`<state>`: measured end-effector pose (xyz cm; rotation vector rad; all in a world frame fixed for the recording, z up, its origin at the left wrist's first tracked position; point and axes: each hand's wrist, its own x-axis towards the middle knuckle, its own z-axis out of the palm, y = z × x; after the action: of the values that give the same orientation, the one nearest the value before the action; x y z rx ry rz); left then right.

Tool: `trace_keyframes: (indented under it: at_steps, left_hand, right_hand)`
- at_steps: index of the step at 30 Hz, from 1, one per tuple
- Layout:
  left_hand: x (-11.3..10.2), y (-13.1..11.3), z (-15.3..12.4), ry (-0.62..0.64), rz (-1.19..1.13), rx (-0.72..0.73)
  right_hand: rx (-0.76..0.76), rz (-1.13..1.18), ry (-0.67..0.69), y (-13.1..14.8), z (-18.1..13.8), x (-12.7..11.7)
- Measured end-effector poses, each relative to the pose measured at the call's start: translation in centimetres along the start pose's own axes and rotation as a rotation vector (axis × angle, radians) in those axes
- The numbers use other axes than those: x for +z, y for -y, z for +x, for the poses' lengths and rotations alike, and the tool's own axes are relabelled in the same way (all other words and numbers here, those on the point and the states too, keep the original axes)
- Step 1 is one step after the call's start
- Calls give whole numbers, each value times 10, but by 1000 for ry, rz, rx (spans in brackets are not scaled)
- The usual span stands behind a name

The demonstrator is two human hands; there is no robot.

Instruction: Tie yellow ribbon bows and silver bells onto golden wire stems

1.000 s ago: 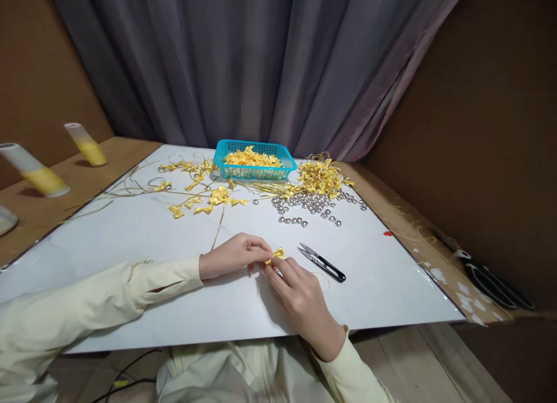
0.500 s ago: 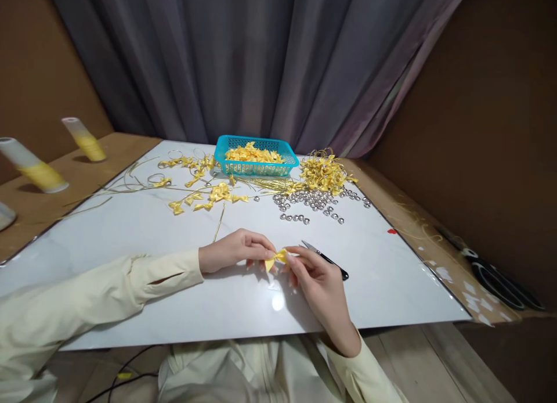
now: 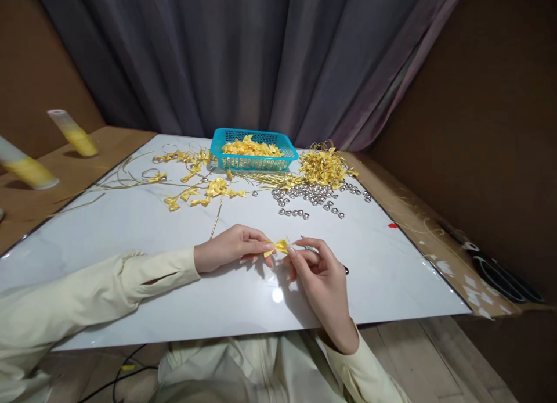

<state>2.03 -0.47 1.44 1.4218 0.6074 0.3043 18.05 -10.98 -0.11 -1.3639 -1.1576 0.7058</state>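
A small yellow ribbon bow [image 3: 277, 247] is held just above the white board [image 3: 130, 258] between both hands. My left hand [image 3: 230, 249] pinches its left end with thumb and fingers closed. My right hand [image 3: 319, 275] pinches its right end, the other fingers curled. Black thread snips [image 3: 344, 269] lie on the board behind my right hand, mostly hidden by it.
A blue basket [image 3: 255, 153] of yellow bows stands at the back. Beside it lie a heap of bows with wire [image 3: 324, 166], several silver beads [image 3: 311, 198], and loose bows with gold strands [image 3: 191, 188]. Thread spools [image 3: 72, 133] stand left; black scissors [image 3: 500, 275] lie right.
Both hands lifted the bow slightly off the board and moved it a little away from me. My right hand shifted from below the bow to its right side, covering the snips.
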Motion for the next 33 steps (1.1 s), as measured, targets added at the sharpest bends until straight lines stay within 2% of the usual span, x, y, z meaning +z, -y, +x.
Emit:
trace_keyframes:
  at_steps: [7,13,20,22,25,29,33]
  left_hand:
    - [-3,2,2,-16,-31,1]
    - [-5,4,3,-6,-33,15]
    - [1,3,0,-51,111,46]
    - [3,3,0,-69,178,62]
    - [5,6,0,-91,218,95]
    - [3,10,0,-123,236,169]
    - [3,13,-2,-192,404,287]
  right_hand:
    - [-111,-180,38,-2,1,-2]
    - [-141,-220,69,-3,-1,-1]
    - [-87,-131,-96,-5,-2,-2]
    - [-74,-128,-102,-5,0,-7]
    - [-92,-272,-70,-8,8,-22]
    - [-215,-656,-23,-14,21,-50]
    - [-232,-856,7,-23,24,-70]
